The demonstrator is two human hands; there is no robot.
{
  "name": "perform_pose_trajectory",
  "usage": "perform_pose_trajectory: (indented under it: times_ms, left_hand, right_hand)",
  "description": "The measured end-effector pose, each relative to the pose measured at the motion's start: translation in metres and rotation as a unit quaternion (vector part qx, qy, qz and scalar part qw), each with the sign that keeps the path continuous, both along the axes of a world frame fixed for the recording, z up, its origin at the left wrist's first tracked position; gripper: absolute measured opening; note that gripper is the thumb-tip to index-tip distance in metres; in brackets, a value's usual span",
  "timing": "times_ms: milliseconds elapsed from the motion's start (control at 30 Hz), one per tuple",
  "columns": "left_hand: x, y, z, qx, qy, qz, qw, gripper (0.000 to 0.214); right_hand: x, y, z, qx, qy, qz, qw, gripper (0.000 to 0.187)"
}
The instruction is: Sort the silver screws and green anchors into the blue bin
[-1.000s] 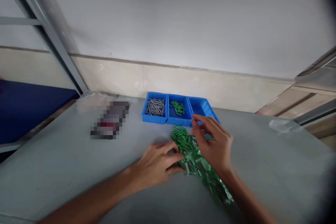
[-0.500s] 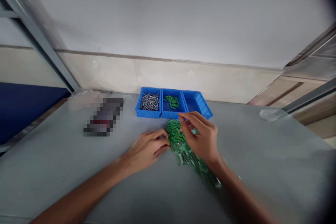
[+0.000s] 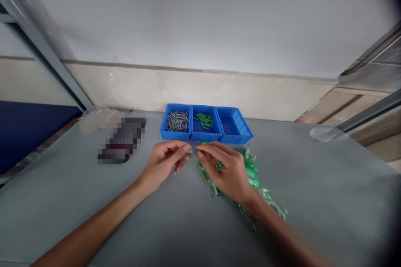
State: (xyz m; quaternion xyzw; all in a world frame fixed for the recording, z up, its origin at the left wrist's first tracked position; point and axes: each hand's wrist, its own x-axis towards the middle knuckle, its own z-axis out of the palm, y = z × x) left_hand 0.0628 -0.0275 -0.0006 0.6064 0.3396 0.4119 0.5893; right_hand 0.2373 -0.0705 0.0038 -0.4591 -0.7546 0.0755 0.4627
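Observation:
Between the thumb and forefinger of my left hand (image 3: pixel 163 163) is a small green wall plug (image 3: pixel 190 150), just in front of the blue bins. My right hand (image 3: pixel 228 171) faces it with thumb and fingertips pinched together; whatever is between them is too small to make out. Under and behind the right hand lies a pile of green wall plugs (image 3: pixel 203 171), partly covered. Beside that hand and its wrist are several clear green-tinted bags (image 3: pixel 253 175) of small parts.
Three joined blue bins stand by the wall: the left bin (image 3: pixel 175 135) has metal screws (image 3: pixel 177 122), the middle bin (image 3: pixel 205 136) some green plugs, the right bin (image 3: pixel 233 124) shows a bare floor. A blurred dark object (image 3: pixel 122 142) lies left, clear plastic (image 3: pixel 321 134) right.
My left hand has lifted away from the pile, up and left, with a green plug in its pinch. My right hand has moved left towards it, uncovering more of the bags.

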Motion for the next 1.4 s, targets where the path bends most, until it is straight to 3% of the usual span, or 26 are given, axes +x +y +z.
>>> perform_pose_trajectory:
  times_ms: [367, 933, 1167, 1400]
  left_hand:
    - [0.0057, -0.0046, -0.0023, -0.038, -0.075, -0.031, 0.996, 0.021]
    - [0.0021, -0.0009, -0.0032, -0.009, -0.002, -0.028, 1.0, 0.026]
    - [0.0041, -0.0023, -0.006, 0.007, 0.015, -0.024, 1.0, 0.024]
    - [0.0083, -0.0057, -0.0083, 0.005, 0.018, -0.026, 0.999, 0.023]
  right_hand:
    - [-0.0083, -0.0015, -0.0062, 0.049, -0.002, -0.01, 0.999, 0.017]
    - [-0.0045, -0.0007, -0.0083, -0.05, 0.109, -0.024, 0.992, 0.016]
    - [-0.0068, -0.0019, -0.0063, -0.029, 0.088, -0.021, 0.995, 0.015]
    - [-0.0072, -0.0014, -0.0068, 0.026, 0.004, -0.025, 0.999, 0.017]
